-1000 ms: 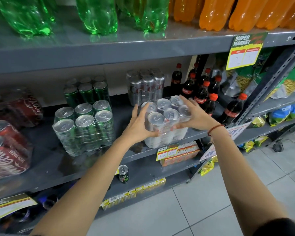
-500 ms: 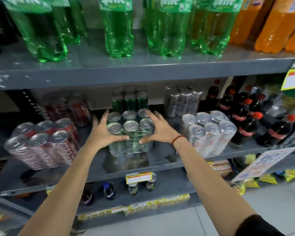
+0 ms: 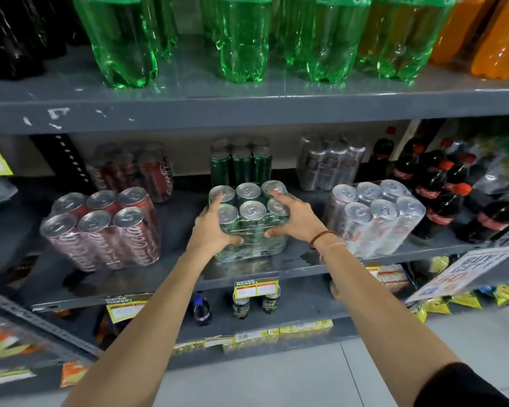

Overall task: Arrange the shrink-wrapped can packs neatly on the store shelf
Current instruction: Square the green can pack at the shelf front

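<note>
Middle shelf [image 3: 276, 274] carries three front packs: red pack [image 3: 103, 230] left, silver pack [image 3: 376, 218] right, both looking placed. Between them, the green pack [image 3: 249, 221] sits mid-shelf, left hand [image 3: 215, 230] and right hand [image 3: 294, 218] clamped around its sides. Squaring it up looks like what's left.

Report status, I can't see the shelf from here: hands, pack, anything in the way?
Left hand and right hand both gripping the green can pack. Pack upright on the middle shelf. Red pack left, silver pack right, both apart from it.
</note>
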Tool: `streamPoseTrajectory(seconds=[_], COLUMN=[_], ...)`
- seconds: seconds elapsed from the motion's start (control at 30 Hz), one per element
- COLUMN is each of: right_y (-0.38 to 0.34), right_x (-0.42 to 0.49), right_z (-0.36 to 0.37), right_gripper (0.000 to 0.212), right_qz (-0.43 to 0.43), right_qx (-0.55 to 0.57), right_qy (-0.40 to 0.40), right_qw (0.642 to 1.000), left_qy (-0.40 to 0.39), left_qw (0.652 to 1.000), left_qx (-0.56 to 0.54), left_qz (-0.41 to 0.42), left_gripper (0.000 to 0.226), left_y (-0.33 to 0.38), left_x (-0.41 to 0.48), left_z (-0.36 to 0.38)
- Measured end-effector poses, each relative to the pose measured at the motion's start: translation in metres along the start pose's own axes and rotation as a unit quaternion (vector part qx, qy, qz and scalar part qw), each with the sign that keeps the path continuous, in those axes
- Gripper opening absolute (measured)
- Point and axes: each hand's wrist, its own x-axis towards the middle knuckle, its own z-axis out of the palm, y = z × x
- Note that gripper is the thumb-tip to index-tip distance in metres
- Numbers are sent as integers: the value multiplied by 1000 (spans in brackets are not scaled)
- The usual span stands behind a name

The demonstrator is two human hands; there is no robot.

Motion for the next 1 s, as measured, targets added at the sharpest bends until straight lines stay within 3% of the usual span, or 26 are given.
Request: streamPoseTrajectory(seconds=[0.4,1.0], right_y=[0,2], right_x=[-37,-38], right_z=[1,-1], right_gripper=[104,105], right_qz=[9,11], right_qx=[19,-37], right_qy=[0,3], right_qw=[1000,999], left_qy=[-13,-23], left_qw=[1000,999], left_qx=[3,27], left_qz=[1,19], left_gripper=[119,119], left_y=[-2,-5], left_x=[-28,-27], left_z=[5,4])
